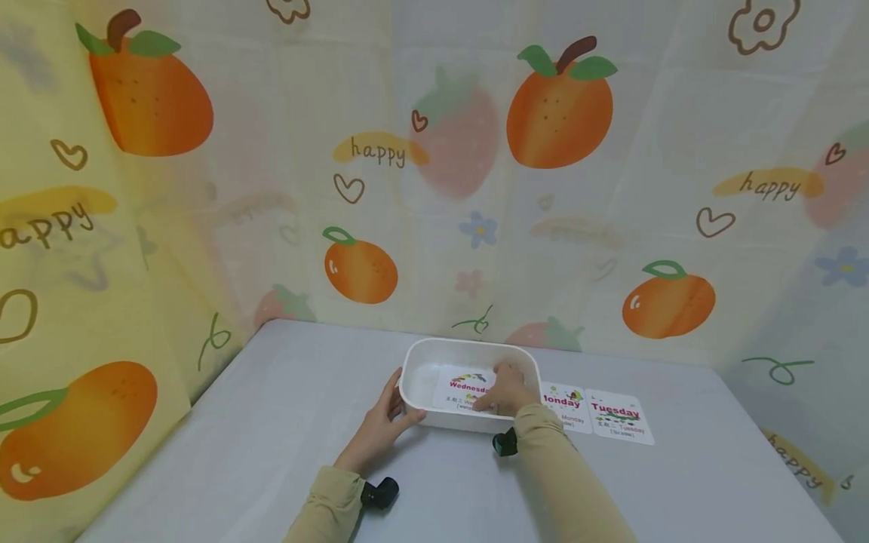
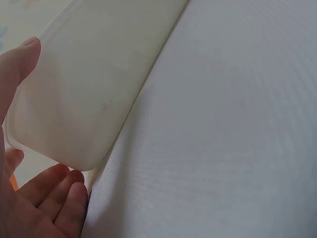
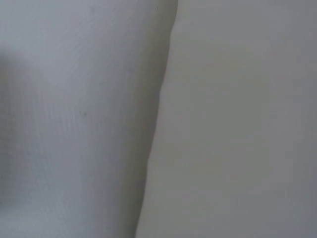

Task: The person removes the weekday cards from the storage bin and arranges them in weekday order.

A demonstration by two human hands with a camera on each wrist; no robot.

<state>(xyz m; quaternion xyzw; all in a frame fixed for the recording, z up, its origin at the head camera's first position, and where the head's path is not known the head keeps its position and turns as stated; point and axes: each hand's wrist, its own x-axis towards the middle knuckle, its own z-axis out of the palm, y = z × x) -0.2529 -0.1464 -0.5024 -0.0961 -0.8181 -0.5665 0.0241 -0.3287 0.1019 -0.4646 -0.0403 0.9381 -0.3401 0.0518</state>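
A white rectangular plastic box (image 1: 462,424) stands on the table. My left hand (image 1: 382,422) holds its left end, the thumb on the front wall and the fingers round the end. Up close in the left wrist view, the left hand (image 2: 44,198) has its fingertips at the box's corner (image 2: 74,148). A card printed "Wednesday" (image 1: 462,388) lies inside the box. My right hand (image 1: 509,391) reaches into the box over the card's right part, thumb near its lower edge; I cannot tell whether it grips the card. The right wrist view shows only the box's pale wall (image 3: 228,119) and the table.
To the right of the box lie a "Monday" card (image 1: 566,407), partly hidden by the box and right arm, and a "Tuesday" card (image 1: 619,417) beside it. The white-covered table (image 1: 271,422) ends at a fruit-patterned curtain (image 1: 434,226) behind. Black cameras sit on both wrists.
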